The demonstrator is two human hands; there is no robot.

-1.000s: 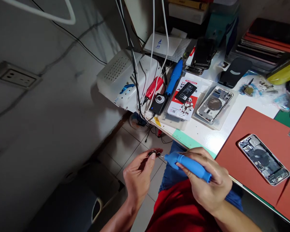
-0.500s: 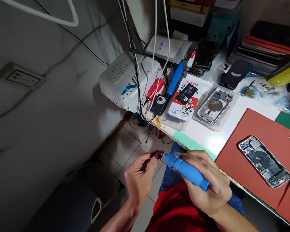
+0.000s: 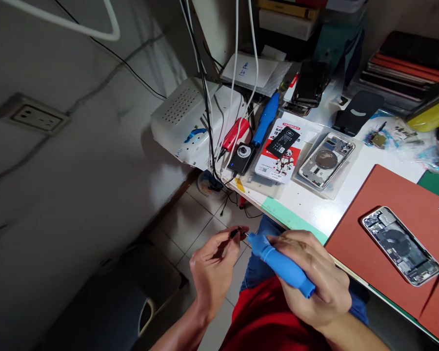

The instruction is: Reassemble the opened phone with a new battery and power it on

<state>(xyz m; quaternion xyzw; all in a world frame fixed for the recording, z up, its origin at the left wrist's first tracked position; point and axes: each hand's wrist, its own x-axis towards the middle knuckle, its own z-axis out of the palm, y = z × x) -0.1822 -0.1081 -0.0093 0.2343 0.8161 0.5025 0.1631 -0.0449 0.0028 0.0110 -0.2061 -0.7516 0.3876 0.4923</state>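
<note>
My right hand [image 3: 314, 273] is wrapped round a blue pen-shaped power tool [image 3: 283, 265] with a thin metal tip. That tip points left, at the fingertips of my left hand [image 3: 214, 263]. Between the thumb and fingers of my left hand is a small dark part [image 3: 236, 232], mostly covered, so its kind cannot be made out. The tool's tip is at or very near this part. Both hands are in the air off the table's front edge, above my lap and the tiled floor.
On a red-brown mat [image 3: 354, 219] lies an opened phone [image 3: 401, 245]. Behind it are a phone back housing [image 3: 325, 160], a black battery [image 3: 283, 141] on a printed package [image 3: 274, 168], a black dial controller [image 3: 241, 158] and a second blue tool [image 3: 266, 117]. White cables [image 3: 236, 58] hang down at the left.
The blue tool's rear end has dipped slightly, and my left hand has shifted a touch to the right. The grip of both hands is the same.
</note>
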